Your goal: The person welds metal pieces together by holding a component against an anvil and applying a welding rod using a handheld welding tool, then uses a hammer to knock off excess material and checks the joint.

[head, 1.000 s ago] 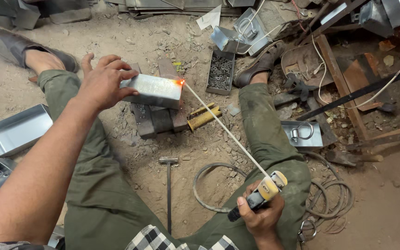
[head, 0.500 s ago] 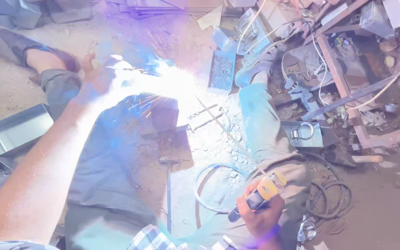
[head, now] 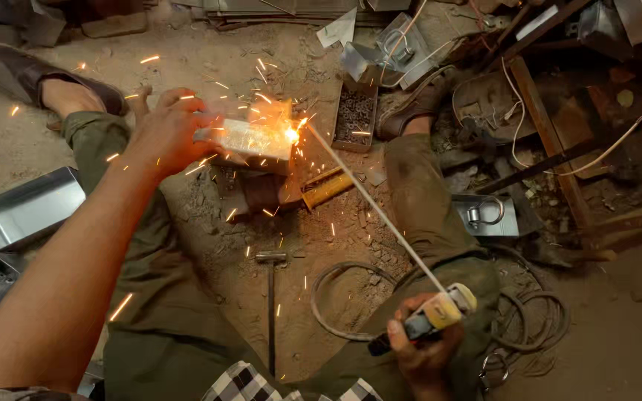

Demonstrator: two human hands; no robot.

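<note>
I sit on a dirt floor with legs spread. My left hand (head: 166, 132) grips a small rectangular metal box (head: 250, 139) that rests on a metal block (head: 250, 189). My right hand (head: 421, 349) is closed on a welding electrode holder (head: 431, 318) with a yellow head. Its long thin rod (head: 373, 204) reaches up to the box's right end, where an orange glow and sparks fly out.
A hammer (head: 270, 297) lies between my legs, near a coiled cable (head: 336, 297). A folded sheet-metal tray (head: 27, 208) sits at left. A small tray of dark bits (head: 357, 115), a metal box with a ring (head: 484, 215) and scrap clutter lie at right.
The rod tip stayed at the box's right end. A bright blue-white arc flash half a second ago has faded to an orange glow with flying sparks. Both hands kept their places.
</note>
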